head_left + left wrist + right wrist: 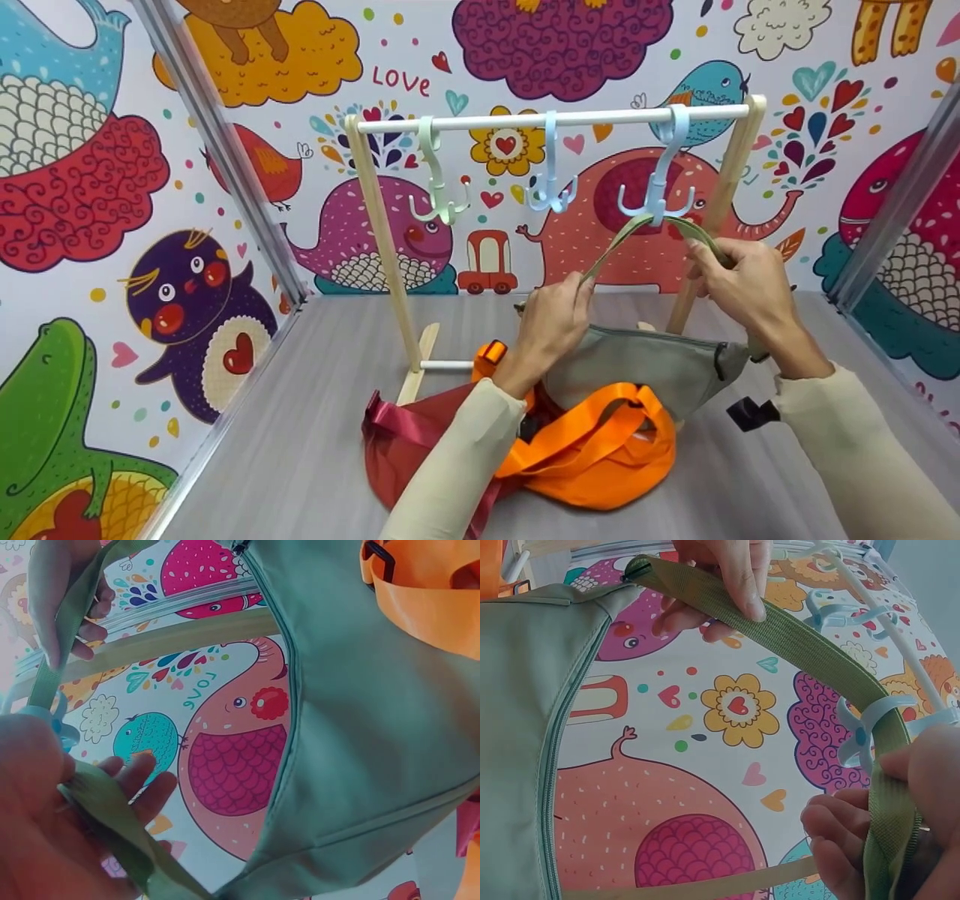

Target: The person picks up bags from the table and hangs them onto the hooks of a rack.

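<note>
Cartoon-printed walls (420, 30) enclosed a grey worktop (292, 450). On it stood a wooden rack (487, 120) with a white bar. One grey-green bag (637, 364) was before the rack's right half; whether its base touched anything could not be told. Nearer lay a red bag (405, 442), partly covered by an orange bag (615, 472). Both hands had the green strap (619, 241): the left hand (551, 319) pinched one side, the right hand (754, 289) gripped the other. Between them, the strap met the rightmost blue hook (658, 187).
</note>
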A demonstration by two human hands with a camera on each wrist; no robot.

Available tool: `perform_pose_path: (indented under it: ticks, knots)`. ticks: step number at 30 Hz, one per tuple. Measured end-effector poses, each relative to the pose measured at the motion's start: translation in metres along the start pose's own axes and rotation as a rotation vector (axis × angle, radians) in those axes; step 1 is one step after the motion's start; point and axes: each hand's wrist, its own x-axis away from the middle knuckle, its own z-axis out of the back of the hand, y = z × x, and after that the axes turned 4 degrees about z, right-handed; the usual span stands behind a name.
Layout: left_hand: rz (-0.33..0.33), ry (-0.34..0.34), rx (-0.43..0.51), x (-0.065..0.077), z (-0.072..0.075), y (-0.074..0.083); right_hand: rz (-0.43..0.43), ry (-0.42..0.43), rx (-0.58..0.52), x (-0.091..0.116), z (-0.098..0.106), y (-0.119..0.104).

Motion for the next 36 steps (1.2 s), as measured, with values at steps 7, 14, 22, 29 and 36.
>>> perform_pose_path:
  ticks: [7,14,22,29,36]
  knots:
    - [0.02,-0.026,0.033,0.001,0.0014,-0.0005,0.016,0.024,0.019,0.0026,-0.0002,-0.003]
    - [0.042,-0.045,0.05,0.0006,0.0023,-0.0008,0.043,0.056,0.061,0.0035,-0.0006,-0.0058]
    - [0.064,-0.043,0.043,0.0008,0.0036,-0.0029,0.061,0.075,0.094,0.0055,-0.0024,-0.007]
    - [0.079,-0.047,0.029,0.0019,0.0051,-0.004,0.054,0.066,0.068,0.0075,-0.003,-0.0091]
    - [0.068,-0.032,0.021,0.0028,0.0069,-0.005,0.053,0.069,0.065,0.0069,-0.0041,-0.0096]
